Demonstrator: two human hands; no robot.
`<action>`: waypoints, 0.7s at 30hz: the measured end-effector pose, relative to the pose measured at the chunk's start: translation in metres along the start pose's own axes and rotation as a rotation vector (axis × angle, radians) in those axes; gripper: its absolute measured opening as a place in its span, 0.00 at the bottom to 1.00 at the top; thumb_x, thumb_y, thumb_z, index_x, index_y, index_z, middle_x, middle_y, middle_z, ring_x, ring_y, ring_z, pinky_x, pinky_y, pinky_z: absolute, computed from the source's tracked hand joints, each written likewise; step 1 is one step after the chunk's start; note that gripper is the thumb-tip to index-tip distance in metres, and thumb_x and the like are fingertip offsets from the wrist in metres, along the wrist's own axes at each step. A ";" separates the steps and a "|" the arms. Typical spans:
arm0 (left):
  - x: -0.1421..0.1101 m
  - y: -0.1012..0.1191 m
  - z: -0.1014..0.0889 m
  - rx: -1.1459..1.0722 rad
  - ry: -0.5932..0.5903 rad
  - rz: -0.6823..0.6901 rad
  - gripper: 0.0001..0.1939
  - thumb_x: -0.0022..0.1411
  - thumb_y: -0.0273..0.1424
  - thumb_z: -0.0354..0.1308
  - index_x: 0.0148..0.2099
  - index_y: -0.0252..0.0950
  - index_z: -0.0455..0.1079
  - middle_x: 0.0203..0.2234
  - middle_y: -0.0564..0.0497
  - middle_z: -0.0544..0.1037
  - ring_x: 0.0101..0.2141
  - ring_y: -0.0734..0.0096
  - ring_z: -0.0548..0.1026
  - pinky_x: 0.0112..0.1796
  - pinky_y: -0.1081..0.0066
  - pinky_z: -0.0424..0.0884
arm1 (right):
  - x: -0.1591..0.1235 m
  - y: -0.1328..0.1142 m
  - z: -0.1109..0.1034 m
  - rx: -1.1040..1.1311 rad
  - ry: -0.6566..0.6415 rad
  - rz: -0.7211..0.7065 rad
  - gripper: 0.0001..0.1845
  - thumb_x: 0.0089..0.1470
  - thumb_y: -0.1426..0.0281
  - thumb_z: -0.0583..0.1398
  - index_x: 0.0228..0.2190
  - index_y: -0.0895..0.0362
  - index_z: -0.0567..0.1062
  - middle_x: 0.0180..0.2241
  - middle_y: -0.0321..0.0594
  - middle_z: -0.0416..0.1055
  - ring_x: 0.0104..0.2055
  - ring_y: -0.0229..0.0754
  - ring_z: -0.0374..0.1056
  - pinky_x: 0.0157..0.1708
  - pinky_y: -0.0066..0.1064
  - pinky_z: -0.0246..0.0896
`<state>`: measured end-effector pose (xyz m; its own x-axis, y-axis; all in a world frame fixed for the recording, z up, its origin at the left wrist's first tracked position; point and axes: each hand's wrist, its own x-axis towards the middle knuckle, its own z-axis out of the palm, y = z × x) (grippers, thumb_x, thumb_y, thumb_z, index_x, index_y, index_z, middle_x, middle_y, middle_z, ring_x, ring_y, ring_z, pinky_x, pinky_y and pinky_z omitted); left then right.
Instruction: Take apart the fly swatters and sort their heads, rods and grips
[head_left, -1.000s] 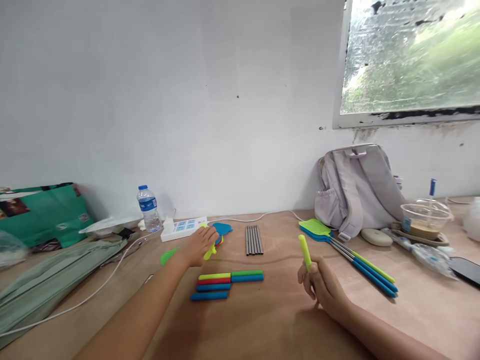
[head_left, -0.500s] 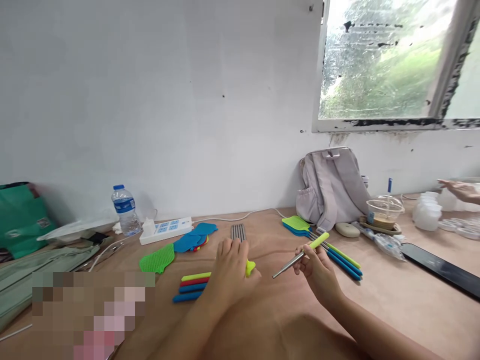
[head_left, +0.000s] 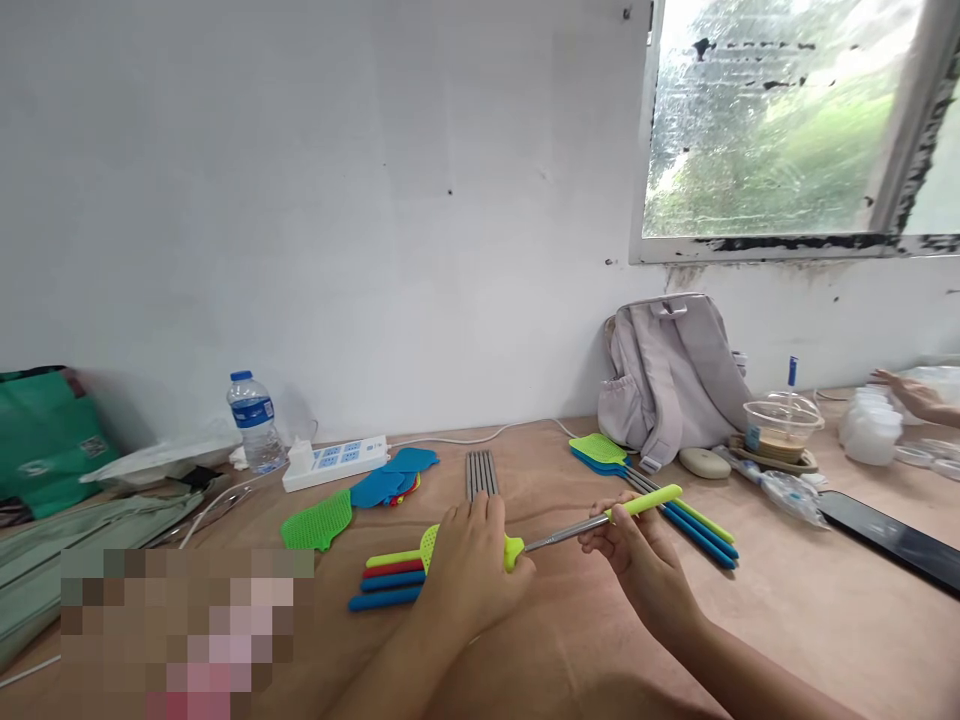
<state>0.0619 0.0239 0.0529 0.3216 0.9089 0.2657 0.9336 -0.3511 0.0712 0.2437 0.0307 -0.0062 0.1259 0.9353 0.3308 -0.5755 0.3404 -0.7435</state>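
One yellow head (head_left: 513, 553), clasped under my left hand (head_left: 471, 565)'s curled fingers. One yellow handle (head_left: 645, 501) with one rod (head_left: 566, 533), pinched by my right hand (head_left: 651, 575)'s thumb and fingers, rod tip at the head's neck. Loose handles (head_left: 392, 579), four visible; grey rods (head_left: 481, 472), five perhaps, partly hidden.

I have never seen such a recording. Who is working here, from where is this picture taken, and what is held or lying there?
No machine: these are a person's two bare hands, seen from a camera worn on the head. The left hand holds a yellow-green swatter head; the right hand holds a yellow-green handle with a metal rod pointing at that head. On the table lie loose rods, coloured handles, other swatter heads and assembled swatters. Another person's hand shows far right.
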 end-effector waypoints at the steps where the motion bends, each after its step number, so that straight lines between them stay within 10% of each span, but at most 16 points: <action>1: 0.000 0.000 -0.001 0.003 -0.004 -0.006 0.06 0.51 0.33 0.47 0.33 0.37 0.59 0.33 0.47 0.68 0.36 0.59 0.66 0.37 0.63 0.60 | 0.000 0.000 0.001 0.003 0.010 -0.009 0.14 0.46 0.61 0.65 0.31 0.53 0.66 0.28 0.31 0.70 0.27 0.37 0.69 0.28 0.31 0.67; 21: 0.003 -0.006 0.001 0.071 0.012 0.033 0.08 0.50 0.33 0.49 0.34 0.36 0.61 0.33 0.46 0.68 0.35 0.57 0.66 0.37 0.60 0.61 | -0.005 0.005 0.004 0.012 0.062 0.006 0.14 0.45 0.62 0.65 0.31 0.53 0.67 0.29 0.33 0.72 0.28 0.39 0.70 0.28 0.33 0.68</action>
<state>0.0579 0.0292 0.0521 0.3510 0.8941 0.2780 0.9315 -0.3638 -0.0059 0.2374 0.0277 -0.0092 0.1719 0.9416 0.2896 -0.5859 0.3341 -0.7383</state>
